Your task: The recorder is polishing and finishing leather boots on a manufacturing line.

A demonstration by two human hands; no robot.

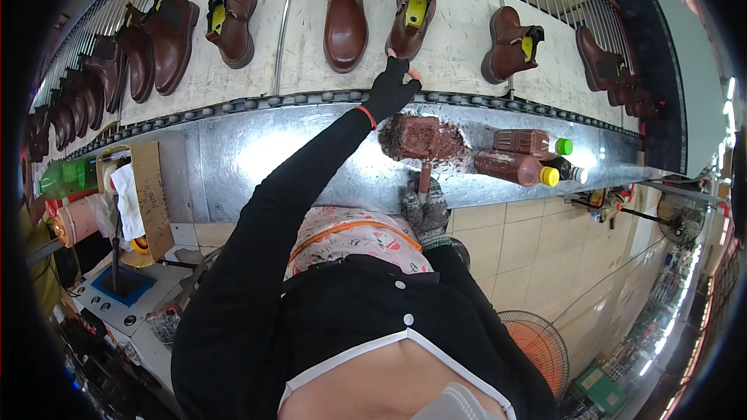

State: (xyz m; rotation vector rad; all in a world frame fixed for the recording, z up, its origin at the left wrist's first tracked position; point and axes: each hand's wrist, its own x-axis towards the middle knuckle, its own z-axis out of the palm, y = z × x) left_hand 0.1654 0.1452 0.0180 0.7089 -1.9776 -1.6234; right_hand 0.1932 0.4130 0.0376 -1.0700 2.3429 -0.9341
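Observation:
My left hand [393, 89], in a black fingerless glove with a red band at the wrist, reaches forward to the toe of a brown ankle boot [401, 37]. Its bare fingertips are at the boot's toe, with the thumb held apart. Close to my body, my right hand [425, 206] wears a stained grey glove and is closed round a short brown handle [425, 177]. That handle points at a square, brown-coated mass [420, 136] on the metal ledge; whether the two are joined I cannot tell. Smeared brown paste surrounds the mass.
More brown boots [345, 19] stand along the pale conveyor [303, 39], edged by a chain [257, 103]. Bottles of brown liquid [510, 166] lie on the metal ledge [218, 144] at right. A cardboard piece [152, 202] stands at left, an orange fan [537, 346] at lower right.

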